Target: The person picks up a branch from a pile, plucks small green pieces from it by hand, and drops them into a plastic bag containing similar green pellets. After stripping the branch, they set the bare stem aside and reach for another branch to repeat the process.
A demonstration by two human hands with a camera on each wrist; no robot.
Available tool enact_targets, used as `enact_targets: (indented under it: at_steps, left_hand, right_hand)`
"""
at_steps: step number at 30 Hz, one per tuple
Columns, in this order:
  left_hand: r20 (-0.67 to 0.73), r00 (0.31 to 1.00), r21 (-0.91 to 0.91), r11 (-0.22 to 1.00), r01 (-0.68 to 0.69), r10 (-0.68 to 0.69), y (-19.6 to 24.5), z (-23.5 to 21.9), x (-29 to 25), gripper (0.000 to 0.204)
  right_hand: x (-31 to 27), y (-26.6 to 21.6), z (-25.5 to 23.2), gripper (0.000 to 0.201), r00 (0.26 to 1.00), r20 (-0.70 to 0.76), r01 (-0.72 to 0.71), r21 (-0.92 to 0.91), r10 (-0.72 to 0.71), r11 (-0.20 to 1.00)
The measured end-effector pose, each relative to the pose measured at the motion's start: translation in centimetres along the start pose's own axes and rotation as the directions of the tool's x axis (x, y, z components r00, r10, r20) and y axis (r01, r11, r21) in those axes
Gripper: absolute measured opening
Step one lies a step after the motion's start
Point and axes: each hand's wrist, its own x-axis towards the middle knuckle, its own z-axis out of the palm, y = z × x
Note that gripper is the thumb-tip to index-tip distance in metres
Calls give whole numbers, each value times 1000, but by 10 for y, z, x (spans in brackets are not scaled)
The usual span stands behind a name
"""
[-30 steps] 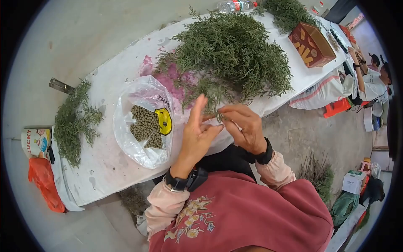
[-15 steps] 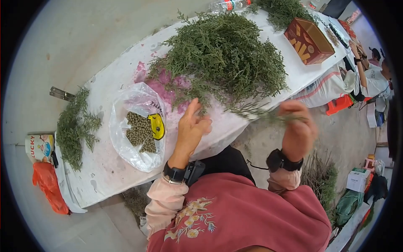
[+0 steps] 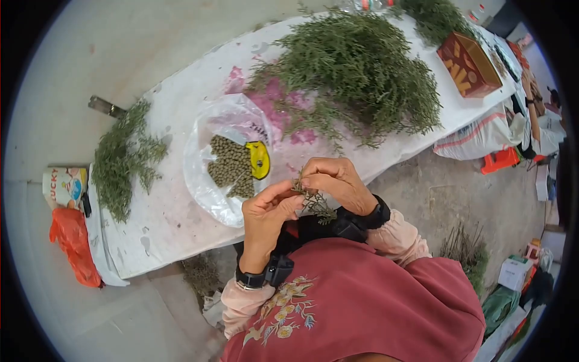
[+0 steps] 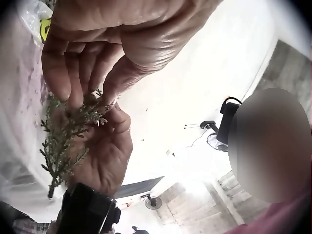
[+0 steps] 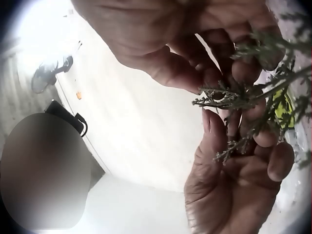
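Observation:
Between both hands, in front of the chest, is a small green conifer sprig with scaly leaves. My right hand pinches it between thumb and fingers, as the right wrist view shows close up. Opposite, my left hand has its thumb and fingertips on the sprig's thin end, nearly meeting the right fingertips. In the left wrist view the leafy sprig hangs past the fingers. Beyond the hands, a large heap of conifer branches lies on the white-covered table.
A clear plastic bag of small round greenish-brown pellets, with a yellow label, sits left of the heap. Farther left lies a smaller branch pile. A red-brown box stands at right. Cut branches stand on the floor.
The right hand swung out to the right with a sprig, then came back to the left hand before the chest. The left hand drew closer to the body. The view has shifted slightly.

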Motion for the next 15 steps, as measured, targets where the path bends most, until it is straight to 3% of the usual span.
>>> enact_targets:
  at_steps: [6,10,13,15]
  left_hand:
    - [-73,996,20,999,-42,43,5,-11,-10,32]
    - [-69,997,-50,999,18,-21,7,-17,-12,32]
    - [-86,996,-105,995,-2,-7,4,-16,-12,27]
    - [-73,997,-115,993,-7,-1,-2,-21,-12,26]
  right_hand:
    - [10,14,24,13,1000,2,15,-75,-15,997]
    - [10,12,32,13,1000,-6,-24,-65,24,998]
    - [10,13,34,13,1000,-8,10,-248,-12,969]
    - [8,10,35,13,1000,18,-15,-189,19,982]
